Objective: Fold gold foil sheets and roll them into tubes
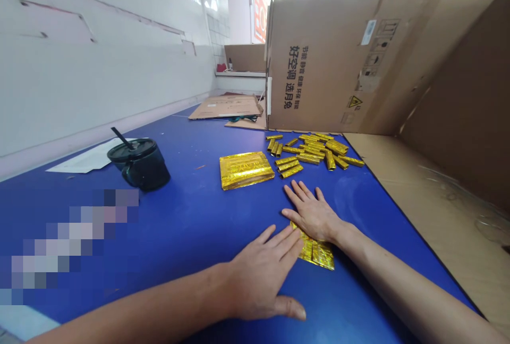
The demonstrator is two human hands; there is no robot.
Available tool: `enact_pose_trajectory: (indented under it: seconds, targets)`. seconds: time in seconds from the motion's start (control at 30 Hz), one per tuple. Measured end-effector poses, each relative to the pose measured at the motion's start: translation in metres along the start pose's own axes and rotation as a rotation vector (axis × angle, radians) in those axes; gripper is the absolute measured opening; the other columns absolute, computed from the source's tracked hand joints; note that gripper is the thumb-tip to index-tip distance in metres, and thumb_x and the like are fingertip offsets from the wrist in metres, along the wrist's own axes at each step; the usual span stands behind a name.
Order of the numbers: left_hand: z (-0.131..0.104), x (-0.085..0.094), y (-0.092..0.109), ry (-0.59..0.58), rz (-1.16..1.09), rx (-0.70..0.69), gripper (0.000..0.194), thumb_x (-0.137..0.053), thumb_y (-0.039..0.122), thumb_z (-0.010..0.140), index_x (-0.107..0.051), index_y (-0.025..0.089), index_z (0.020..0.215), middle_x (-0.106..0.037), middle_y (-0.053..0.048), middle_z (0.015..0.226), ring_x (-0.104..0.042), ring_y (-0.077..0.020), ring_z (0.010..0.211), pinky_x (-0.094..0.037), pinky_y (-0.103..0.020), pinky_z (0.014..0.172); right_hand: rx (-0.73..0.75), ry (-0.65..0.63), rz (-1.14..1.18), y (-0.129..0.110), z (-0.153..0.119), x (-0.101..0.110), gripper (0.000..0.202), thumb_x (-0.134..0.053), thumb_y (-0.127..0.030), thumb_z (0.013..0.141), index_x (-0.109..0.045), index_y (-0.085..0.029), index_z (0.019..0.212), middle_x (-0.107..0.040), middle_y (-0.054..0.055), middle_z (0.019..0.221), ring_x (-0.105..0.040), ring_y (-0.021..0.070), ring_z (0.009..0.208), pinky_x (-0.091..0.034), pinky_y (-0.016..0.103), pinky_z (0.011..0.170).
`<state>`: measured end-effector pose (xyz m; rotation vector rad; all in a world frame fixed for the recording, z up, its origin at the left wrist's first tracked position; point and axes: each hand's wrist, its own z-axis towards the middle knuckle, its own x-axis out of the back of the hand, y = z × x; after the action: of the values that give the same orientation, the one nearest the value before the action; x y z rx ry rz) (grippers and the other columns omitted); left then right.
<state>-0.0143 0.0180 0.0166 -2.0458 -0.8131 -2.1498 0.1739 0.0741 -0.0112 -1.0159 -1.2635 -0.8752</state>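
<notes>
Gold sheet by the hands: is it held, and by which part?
Nothing is gripped. The right hand lies flat over the far part of the gold sheet; the left hand's fingertips overlap its left edge. Whether they press cannot be told.

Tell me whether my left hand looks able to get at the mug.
Probably yes: the left hand lies open, and only bare table shows between it and the mug, though a stretch is likely.

Two hands (263,272) (314,217), one mug (145,167), roughly twenty gold rolls (330,160)
</notes>
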Motion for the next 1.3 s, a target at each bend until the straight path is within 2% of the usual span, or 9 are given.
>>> enact_pose_trajectory:
  seconds: [0.17, 0.27, 0.37, 0.47, 0.6, 0.83, 1.0, 1.17, 1.3]
  targets:
    - [-0.021, -0.004, 0.002, -0.012, -0.038, 0.005, 0.082, -0.034, 0.066, 0.074, -0.015, 0.013, 0.134, -0.017, -0.014, 0.138, -0.014, -0.0268, 0.127, -0.009, -0.047, 0.102, 0.002, 0.007, 0.005, -0.001, -0.001, 0.0, 0.07, -0.015, -0.061, 0.08, -0.015, -0.019, 0.136, -0.011, 0.011, 0.142, -0.003, 0.0271, 0.128, -0.007, 0.056, 0.096]
    - [-0.017, 0.0, 0.01, 0.03, -0.036, 0.041, 0.079, -0.035, 0.065, 0.074, -0.026, 0.012, 0.131, -0.032, -0.014, 0.133, -0.025, -0.0268, 0.123, -0.01, -0.046, 0.102, 0.003, 0.009, 0.004, -0.001, -0.001, 0.0, 0.07, -0.014, -0.062, 0.08, -0.014, -0.019, 0.136, -0.011, 0.011, 0.142, -0.003, 0.0267, 0.128, -0.007, 0.056, 0.097]
    - [-0.001, 0.001, 0.018, 0.116, -0.018, 0.043, 0.075, -0.04, 0.063, 0.073, -0.034, 0.01, 0.126, -0.046, -0.015, 0.122, -0.039, -0.0263, 0.114, -0.019, -0.042, 0.1, -0.005, 0.008, 0.005, -0.002, 0.0, 0.0, 0.072, -0.013, -0.063, 0.079, -0.015, -0.018, 0.136, -0.012, 0.011, 0.142, -0.004, 0.0271, 0.128, -0.007, 0.056, 0.097]
    - [0.014, -0.006, 0.024, 0.116, -0.015, -0.039, 0.076, -0.04, 0.064, 0.072, -0.033, 0.012, 0.127, -0.039, -0.016, 0.126, -0.036, -0.0279, 0.115, -0.029, -0.039, 0.096, -0.009, 0.014, 0.002, -0.002, 0.0, 0.0, 0.073, -0.013, -0.064, 0.079, -0.017, -0.018, 0.135, -0.014, 0.012, 0.141, -0.005, 0.0272, 0.128, -0.008, 0.056, 0.097]
    - [0.017, -0.016, 0.026, 0.096, 0.035, -0.05, 0.077, -0.042, 0.061, 0.073, -0.031, 0.009, 0.127, -0.038, -0.018, 0.126, -0.032, -0.0289, 0.117, -0.025, -0.04, 0.098, -0.01, 0.026, -0.001, -0.003, 0.0, 0.0, 0.074, -0.013, -0.064, 0.079, -0.017, -0.017, 0.135, -0.014, 0.012, 0.141, -0.005, 0.0268, 0.128, -0.008, 0.056, 0.097]
    - [0.014, -0.015, 0.032, -0.018, 0.102, -0.046, 0.069, -0.045, 0.045, 0.077, -0.027, 0.002, 0.128, -0.032, -0.022, 0.13, -0.027, -0.0316, 0.12, -0.022, -0.042, 0.098, -0.007, 0.044, -0.001, -0.003, -0.002, 0.001, 0.073, -0.014, -0.063, 0.079, -0.018, -0.017, 0.135, -0.018, 0.011, 0.141, -0.008, 0.0264, 0.128, -0.01, 0.054, 0.098]
    - [0.016, -0.025, 0.03, 0.063, 0.122, -0.029, 0.052, -0.039, 0.029, 0.083, -0.029, 0.004, 0.127, -0.039, -0.018, 0.127, -0.031, -0.0277, 0.119, -0.022, -0.04, 0.099, -0.033, 0.049, 0.027, 0.002, 0.003, 0.0, 0.075, -0.018, -0.065, 0.077, -0.021, -0.017, 0.134, -0.019, 0.009, 0.141, -0.009, 0.0255, 0.128, -0.008, 0.054, 0.098]
    - [0.015, -0.03, 0.029, 0.097, 0.153, -0.041, 0.053, -0.041, 0.03, 0.083, -0.029, 0.004, 0.128, -0.036, -0.018, 0.129, -0.03, -0.027, 0.12, -0.022, -0.039, 0.099, -0.083, 0.046, 0.05, 0.01, 0.01, 0.006, 0.076, -0.02, -0.065, 0.077, -0.021, -0.015, 0.134, -0.019, 0.011, 0.14, -0.012, 0.0275, 0.128, -0.008, 0.055, 0.098]
    - [0.013, -0.023, 0.033, 0.065, 0.15, -0.026, 0.054, -0.04, 0.029, 0.083, -0.027, 0.003, 0.128, -0.036, -0.019, 0.129, -0.03, -0.0273, 0.12, -0.022, -0.039, 0.099, -0.11, 0.03, 0.085, -0.006, 0.0, 0.016, 0.077, -0.012, -0.064, 0.079, -0.013, -0.012, 0.136, -0.02, 0.013, 0.14, -0.015, 0.0263, 0.127, -0.016, 0.053, 0.097]
